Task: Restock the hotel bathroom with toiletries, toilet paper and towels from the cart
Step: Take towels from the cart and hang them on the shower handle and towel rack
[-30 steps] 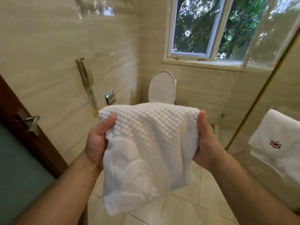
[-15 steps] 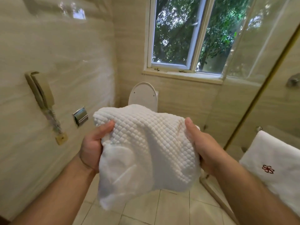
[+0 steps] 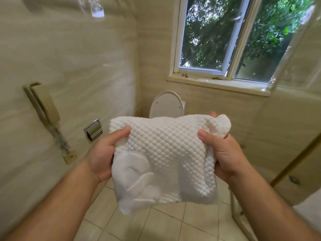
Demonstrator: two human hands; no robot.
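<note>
A white quilted towel [image 3: 165, 153] hangs in front of me at chest height, folded loosely with its lower edge drooping over the floor tiles. My left hand [image 3: 104, 153] grips its left side, thumb on top of the cloth. My right hand [image 3: 224, 153] grips the right side, where the cloth bunches above my fingers. Behind the towel stands the toilet [image 3: 166, 105] with its lid raised; the bowl is hidden by the towel.
A wall phone [image 3: 45, 106] and a chrome toilet paper holder [image 3: 93, 130] are on the left wall. The window [image 3: 225, 37] is above the toilet. A glass shower screen [image 3: 295, 110] with a brass frame is at the right, and a white towel edge [image 3: 311, 209] shows at the lower right.
The view has moved forward and turned left toward the toilet; the hanging monogrammed towel at the right has slid nearly out of frame. Both hands keep their hold, and the cloth bunches more at the right.
</note>
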